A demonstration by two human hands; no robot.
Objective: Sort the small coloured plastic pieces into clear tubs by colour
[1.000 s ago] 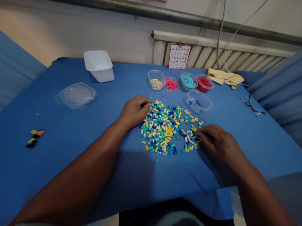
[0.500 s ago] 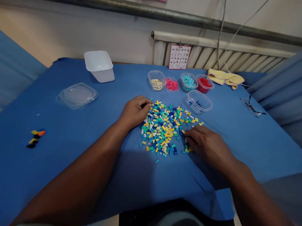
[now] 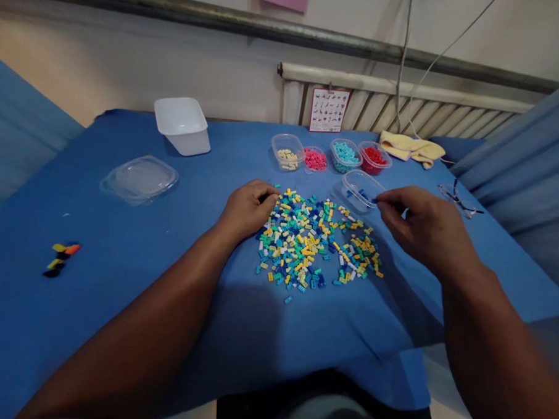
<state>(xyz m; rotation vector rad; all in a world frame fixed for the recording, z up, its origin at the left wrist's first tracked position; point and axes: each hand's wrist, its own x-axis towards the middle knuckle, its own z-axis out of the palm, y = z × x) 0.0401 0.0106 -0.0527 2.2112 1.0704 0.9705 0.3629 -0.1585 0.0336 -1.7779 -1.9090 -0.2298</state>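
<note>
A loose pile of small building bricks in yellow, green, blue and white lies on the blue-covered table. My left hand rests at the pile's left edge, thumb and fingers curled together; what is between them, if anything, is hidden. At the right, my right hand is raised beside the rim of a clear tub that has a few dark blue bricks inside. Its thumb and forefinger pinch a small dark blue brick.
Behind stand clear tubs of cream bricks, pink bricks, turquoise bricks and red bricks. To the left are a white container, clear lids and a small brick figure. Glasses and a yellow cloth lie right.
My right hand has gone from the pile's right side up and right to the clear tub's rim, carrying a dark blue brick. My left hand stays at the pile.
</note>
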